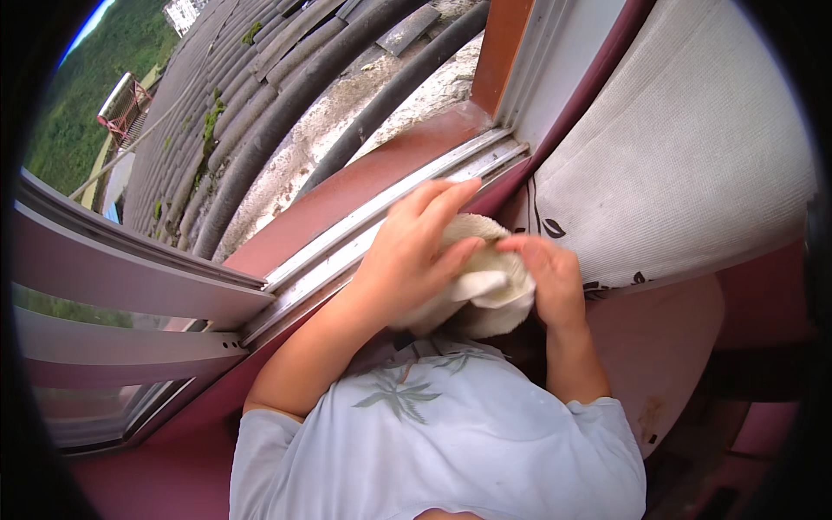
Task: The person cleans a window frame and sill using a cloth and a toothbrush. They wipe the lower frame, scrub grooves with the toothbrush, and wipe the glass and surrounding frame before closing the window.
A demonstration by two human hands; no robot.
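Note:
A crumpled cream-white cloth [500, 286] is bunched between my two hands, just above my lap. My left hand [419, 244] lies along its left side, the thumb across the cloth and the other visible fingers stretched towards the window track. At the cloth's upper right edge, my right hand [552, 273] grips it with bent fingers. Both hands are slightly blurred, and the cloth hides some of their fingers. Right beyond my left hand runs the metal sliding-window track [390, 224], which shows dark dirt in its grooves.
A pale curtain [676, 149] with dark leaf prints hangs close on the right. The sliding window frame [143, 273] stands at the left. Outside the red sill [364, 182] are dark pipes [364, 123] and a mossy tiled roof [195, 130]. Pinkish fabric [669, 351] lies at lower right.

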